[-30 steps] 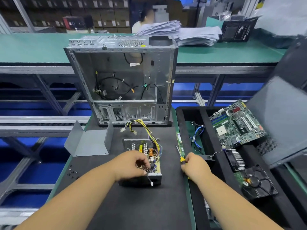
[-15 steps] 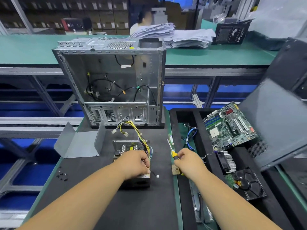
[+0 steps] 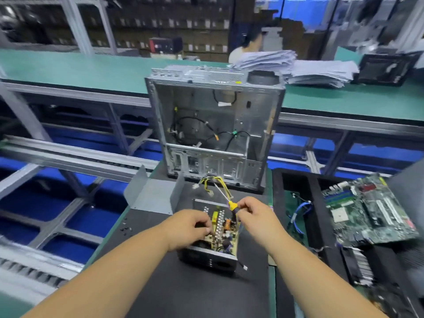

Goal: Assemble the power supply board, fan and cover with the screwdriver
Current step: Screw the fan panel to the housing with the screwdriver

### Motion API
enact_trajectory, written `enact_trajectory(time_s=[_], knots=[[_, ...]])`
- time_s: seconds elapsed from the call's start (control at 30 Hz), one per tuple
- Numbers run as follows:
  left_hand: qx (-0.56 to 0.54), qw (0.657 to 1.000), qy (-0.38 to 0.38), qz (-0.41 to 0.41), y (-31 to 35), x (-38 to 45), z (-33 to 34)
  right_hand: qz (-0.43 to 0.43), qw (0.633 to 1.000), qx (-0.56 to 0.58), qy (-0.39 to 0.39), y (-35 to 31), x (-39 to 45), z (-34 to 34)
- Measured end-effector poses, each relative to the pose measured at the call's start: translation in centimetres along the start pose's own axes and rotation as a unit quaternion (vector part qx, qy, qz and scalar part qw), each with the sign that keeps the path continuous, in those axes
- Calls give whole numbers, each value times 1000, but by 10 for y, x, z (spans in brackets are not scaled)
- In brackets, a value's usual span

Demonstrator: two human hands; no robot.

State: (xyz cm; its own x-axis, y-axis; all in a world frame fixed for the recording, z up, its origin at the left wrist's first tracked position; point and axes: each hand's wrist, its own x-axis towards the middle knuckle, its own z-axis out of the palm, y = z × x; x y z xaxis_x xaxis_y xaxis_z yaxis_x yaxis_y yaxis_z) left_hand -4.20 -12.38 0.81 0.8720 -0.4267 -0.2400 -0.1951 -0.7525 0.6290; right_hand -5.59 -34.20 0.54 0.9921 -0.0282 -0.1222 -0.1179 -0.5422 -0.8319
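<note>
Fingers of right hand [image 3: 254,216] pinch the screwdriver [image 3: 232,205]; left hand [image 3: 190,228] fingers curl onto the power supply board [image 3: 223,232]. Flip the tip down, seat squarely before turning.

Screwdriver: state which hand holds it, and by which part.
The right hand pinches the screwdriver by its yellow and black handle, shaft pointing up and away. The left hand rests on the power supply board; no grip is discernible.

Cover [image 3: 154,196] left of board [image 3: 223,228], behind hands.

Head-worn view, forward and down (close) over hands [image 3: 226,222]
</note>
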Motion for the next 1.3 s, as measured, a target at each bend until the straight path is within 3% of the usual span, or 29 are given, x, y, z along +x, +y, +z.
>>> enact_trajectory(time_s=[0.17, 0.3, 0.43, 0.57, 0.7, 0.8, 1.0, 1.13, 1.3], knots=[[-61, 989, 117, -66, -49, -27, -30, -19, 998, 13, -51, -27, 14, 30], [-50, 959, 218, -176, -96, -50, -48, -26, 997, -1, -72, -42, 24, 57], [10, 950, 195, -245, -135, -65, -55, -27, 996, -5, -80, -56, 32, 80], [124, 957, 145, -218, -159, -60, -56, -28, 996, 21, -78, -68, 35, 90], [280, 938, 114, -169, -174, -45, -54, -3, 997, 32, -68, -74, 36, 95], [331, 928, 91, -145, -185, -35, -52, 9, 998, 27, -52, -73, 36, 98], [257, 956, 96, -105, -204, -31, -53, 47, 999, 10, -24, -66, 30, 116], [131, 974, 157, -97, -212, -35, -62, 60, 998, 8, -11, -68, 22, 130], [127, 978, 147, -76, -225, -32, -74, 55, 998, 9, 17, -80, 15, 141]])
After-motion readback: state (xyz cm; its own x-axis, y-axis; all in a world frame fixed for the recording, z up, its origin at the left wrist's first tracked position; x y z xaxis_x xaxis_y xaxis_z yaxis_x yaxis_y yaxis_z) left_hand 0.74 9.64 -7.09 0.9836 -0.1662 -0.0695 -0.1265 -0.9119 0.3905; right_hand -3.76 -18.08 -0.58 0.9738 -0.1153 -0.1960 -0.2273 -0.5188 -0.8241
